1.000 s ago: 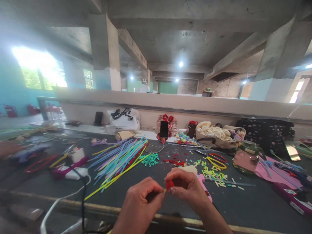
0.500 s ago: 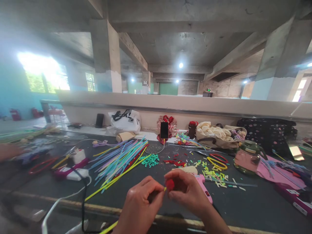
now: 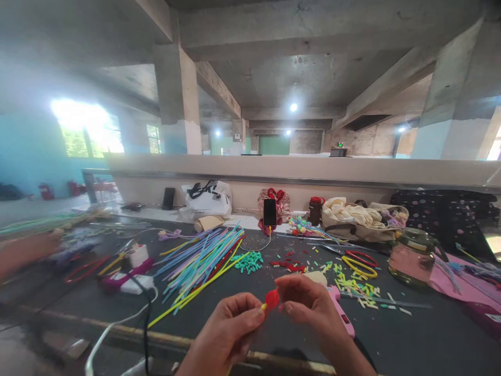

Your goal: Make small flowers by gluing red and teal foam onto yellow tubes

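- Head view, containers: a glass jar (image 3: pixel 413 257) with a green lid stands toward the right edge of the dark table (image 3: pixel 391 334), holding something pale pink. An open cloth bag (image 3: pixel 364 222) at the far edge is stuffed with cream fabric. A white plastic bag (image 3: pixel 207 199) sits further left along that edge; what it holds cannot be told.
- Head view, hands: the left hand (image 3: pixel 230 334) is curled nearly shut, thumb and forefinger pinched on a thin yellow stem. A small red piece (image 3: pixel 271 299) sits at the stem's tip, just above the near edge, between both hands. The right hand (image 3: pixel 309 308) is loosely curled, its fingertips touching the red piece from the right; whether they grip it cannot be told.
- Head view, materials: a fan of long thin sticks (image 3: pixel 203 258), blue, pink and yellow, lies left of centre. Short green cut bits (image 3: pixel 248 261) are heaped beside them. A pink glue gun (image 3: pixel 342 316) lies just right of the right hand.
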The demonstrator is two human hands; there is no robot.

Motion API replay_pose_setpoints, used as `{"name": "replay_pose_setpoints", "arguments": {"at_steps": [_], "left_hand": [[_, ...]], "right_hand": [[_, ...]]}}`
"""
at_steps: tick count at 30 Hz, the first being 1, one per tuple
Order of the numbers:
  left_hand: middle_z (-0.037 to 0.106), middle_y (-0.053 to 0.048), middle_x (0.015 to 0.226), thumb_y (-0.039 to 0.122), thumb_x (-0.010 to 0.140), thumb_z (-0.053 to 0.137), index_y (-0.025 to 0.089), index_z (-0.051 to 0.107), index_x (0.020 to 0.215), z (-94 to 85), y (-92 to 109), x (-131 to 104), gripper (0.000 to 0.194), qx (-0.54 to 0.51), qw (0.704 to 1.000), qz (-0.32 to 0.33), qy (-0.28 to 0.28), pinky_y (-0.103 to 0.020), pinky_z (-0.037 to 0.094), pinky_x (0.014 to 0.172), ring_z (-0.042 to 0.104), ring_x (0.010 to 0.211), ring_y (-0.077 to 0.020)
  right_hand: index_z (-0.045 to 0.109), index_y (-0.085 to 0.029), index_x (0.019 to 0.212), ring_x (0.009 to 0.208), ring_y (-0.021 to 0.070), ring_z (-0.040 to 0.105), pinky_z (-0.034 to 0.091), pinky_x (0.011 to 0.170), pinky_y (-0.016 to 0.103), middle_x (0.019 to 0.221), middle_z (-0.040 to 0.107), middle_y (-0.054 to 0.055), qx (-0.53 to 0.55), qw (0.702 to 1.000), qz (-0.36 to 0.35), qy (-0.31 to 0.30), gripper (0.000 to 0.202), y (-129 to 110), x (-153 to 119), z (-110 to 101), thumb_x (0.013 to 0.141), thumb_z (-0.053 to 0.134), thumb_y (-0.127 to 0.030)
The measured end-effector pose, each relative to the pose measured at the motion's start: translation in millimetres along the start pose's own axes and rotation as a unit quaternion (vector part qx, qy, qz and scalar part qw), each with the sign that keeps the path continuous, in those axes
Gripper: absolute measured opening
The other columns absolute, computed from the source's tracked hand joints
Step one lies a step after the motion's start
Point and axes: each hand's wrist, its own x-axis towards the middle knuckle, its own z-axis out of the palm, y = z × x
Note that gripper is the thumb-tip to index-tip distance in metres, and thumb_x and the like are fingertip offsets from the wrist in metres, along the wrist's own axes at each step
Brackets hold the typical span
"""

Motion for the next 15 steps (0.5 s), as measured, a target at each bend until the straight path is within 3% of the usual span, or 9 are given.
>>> {"name": "replay_pose_setpoints", "arguments": {"at_steps": [5, 11, 15], "left_hand": [[0.040, 0.008, 0.035, 0.037, 0.053, 0.069, 0.015, 0.054, 0.056, -2.8, -8, 5, 0.027, -0.022, 0.999, 0.008, -0.027, -0.017, 0.012, 0.031, 0.023, 0.027, -0.0010], [0.044, 0.005, 0.038, 0.039, 0.047, 0.071, 0.015, 0.053, 0.051, -4.1, -13, 5, 0.030, -0.026, 1.000, -0.002, 0.004, -0.018, 0.024, 0.037, 0.038, 0.037, -0.0057], [0.046, 0.004, 0.040, 0.040, 0.046, 0.071, 0.016, 0.053, 0.049, -4.4, -14, 3, 0.031, -0.022, 1.000, -0.013, 0.007, -0.018, 0.027, 0.039, 0.043, 0.041, -0.0076]], "right_hand": [[0.058, -0.022, 0.095, 0.069, 0.0136, 0.055, 0.042, 0.057, 0.023, 0.087, 0.059, 0.002, -0.107, 0.993, -0.044, -0.034, 0.039, -7, -1, 4, 0.058, 0.072, -0.019], [0.057, -0.022, 0.092, 0.068, 0.0120, 0.054, 0.043, 0.057, 0.023, 0.094, 0.054, 0.003, -0.169, 0.980, -0.092, -0.043, 0.033, -3, 1, 8, 0.062, 0.069, -0.014], [0.059, -0.021, 0.084, 0.069, 0.0128, 0.053, 0.042, 0.060, 0.023, 0.086, 0.056, 0.002, -0.214, 0.969, -0.113, -0.053, 0.024, -2, 3, 9, 0.062, 0.067, -0.014]]}}
